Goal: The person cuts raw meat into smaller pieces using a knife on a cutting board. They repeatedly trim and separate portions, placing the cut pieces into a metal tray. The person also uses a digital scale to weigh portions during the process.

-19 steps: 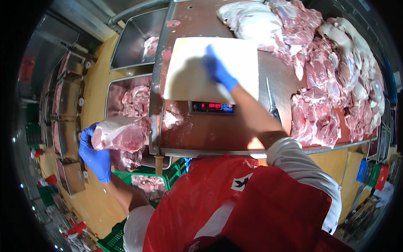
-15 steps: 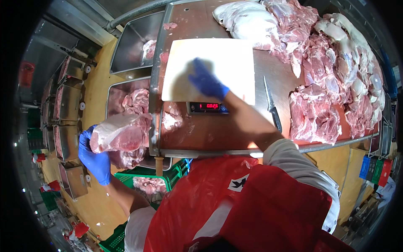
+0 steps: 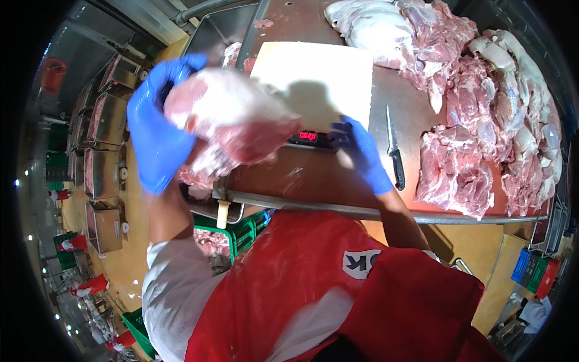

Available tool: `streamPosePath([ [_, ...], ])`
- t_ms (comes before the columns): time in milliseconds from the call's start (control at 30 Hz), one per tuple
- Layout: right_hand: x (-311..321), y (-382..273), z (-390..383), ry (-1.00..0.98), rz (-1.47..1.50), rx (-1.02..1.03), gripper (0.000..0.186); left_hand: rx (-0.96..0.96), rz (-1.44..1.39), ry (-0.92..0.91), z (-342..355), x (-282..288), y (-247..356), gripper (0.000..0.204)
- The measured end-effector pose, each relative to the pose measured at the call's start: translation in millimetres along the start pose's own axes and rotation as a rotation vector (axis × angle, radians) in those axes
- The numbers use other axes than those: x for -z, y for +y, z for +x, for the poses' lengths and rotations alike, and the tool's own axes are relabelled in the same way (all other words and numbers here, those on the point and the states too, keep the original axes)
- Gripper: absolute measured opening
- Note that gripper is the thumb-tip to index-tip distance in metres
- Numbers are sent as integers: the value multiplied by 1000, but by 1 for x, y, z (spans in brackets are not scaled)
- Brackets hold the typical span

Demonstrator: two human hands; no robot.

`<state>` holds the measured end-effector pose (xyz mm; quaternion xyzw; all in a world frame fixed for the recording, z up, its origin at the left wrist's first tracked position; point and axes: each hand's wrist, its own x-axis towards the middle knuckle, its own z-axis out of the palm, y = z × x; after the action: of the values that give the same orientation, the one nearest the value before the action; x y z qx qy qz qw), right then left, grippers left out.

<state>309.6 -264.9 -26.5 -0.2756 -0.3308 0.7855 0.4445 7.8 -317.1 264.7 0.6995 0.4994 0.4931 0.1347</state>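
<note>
My left hand (image 3: 158, 123) in a blue glove grips a large cut of meat (image 3: 235, 114) with a pale fat layer and a pink cut face. I hold it in the air over the left edge of the steel table, and it covers the lower left corner of a white cutting board (image 3: 319, 66). Under the board's near edge shows a digital scale (image 3: 310, 138) with a red display. My right hand (image 3: 360, 152), also blue-gloved, is beside the scale's right end with its fingers apart and nothing in them. Whether its fingertips touch the scale cannot be told.
A black-handled knife (image 3: 395, 154) lies on the table right of the board. Large meat cuts (image 3: 464, 157) are heaped along the right side. Steel bins (image 3: 208, 36) stand off the left edge, a green crate (image 3: 241, 240) with meat scraps below. Wheeled steel tubs (image 3: 104, 175) stand farther left.
My left hand has raised the cut of meat from over the left bin up and right toward the board. My right hand has drawn back off the board to its near right corner.
</note>
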Motion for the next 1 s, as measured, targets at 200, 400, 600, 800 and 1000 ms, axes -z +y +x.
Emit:
streamPosePath([
  [200,-58,15,62,-286,790,-180,68,-190,-181,-12,73,-62,-1,35],
  [400,-60,-48,77,2,485,161,56,39,-218,48,97,-126,-115,21],
  [600,-46,-64,57,21,531,-67,52,295,-573,-113,48,-182,-197,49],
  [800,-48,-81,81,136,191,-121,43,684,-687,-70,3,-210,-241,41],
  [1000,-58,-68,138,44,426,-284,28,845,-247,-529,18,-156,-263,34],
])
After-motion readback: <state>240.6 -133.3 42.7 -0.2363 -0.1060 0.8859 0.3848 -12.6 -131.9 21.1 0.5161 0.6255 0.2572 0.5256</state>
